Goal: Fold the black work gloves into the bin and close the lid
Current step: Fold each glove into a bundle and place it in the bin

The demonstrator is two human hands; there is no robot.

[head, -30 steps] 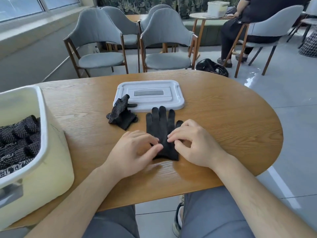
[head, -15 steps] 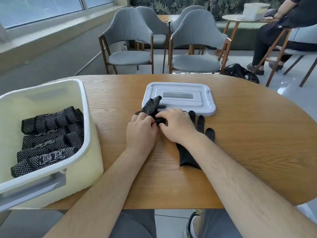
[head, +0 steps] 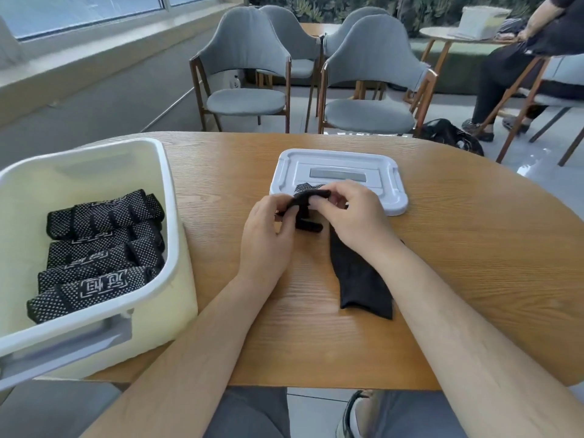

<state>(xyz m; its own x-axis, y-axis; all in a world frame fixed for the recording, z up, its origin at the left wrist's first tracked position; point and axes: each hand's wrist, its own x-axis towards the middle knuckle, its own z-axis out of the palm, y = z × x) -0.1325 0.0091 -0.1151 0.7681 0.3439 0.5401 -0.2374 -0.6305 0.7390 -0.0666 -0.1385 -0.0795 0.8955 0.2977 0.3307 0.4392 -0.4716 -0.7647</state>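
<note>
My left hand (head: 264, 237) and my right hand (head: 354, 216) both pinch a crumpled black dotted glove (head: 308, 202), lifted just above the table in front of the lid. A second black glove (head: 360, 276) lies flat on the wooden table (head: 474, 263), partly under my right wrist. The cream bin (head: 177, 222) stands open at the left and holds several folded dotted gloves (head: 101, 245). Its white lid (head: 388, 181) lies flat on the table behind my hands.
Grey chairs (head: 246, 74) stand beyond the far table edge. A seated person (head: 521, 58) is at another table on the far right, with a black bag (head: 448, 134) on the floor. The near table edge runs just above my lap.
Both hands left the flat glove, reached to the crumpled dotted glove by the lid and lifted it off the table. The view swung left, showing more of the bin.
</note>
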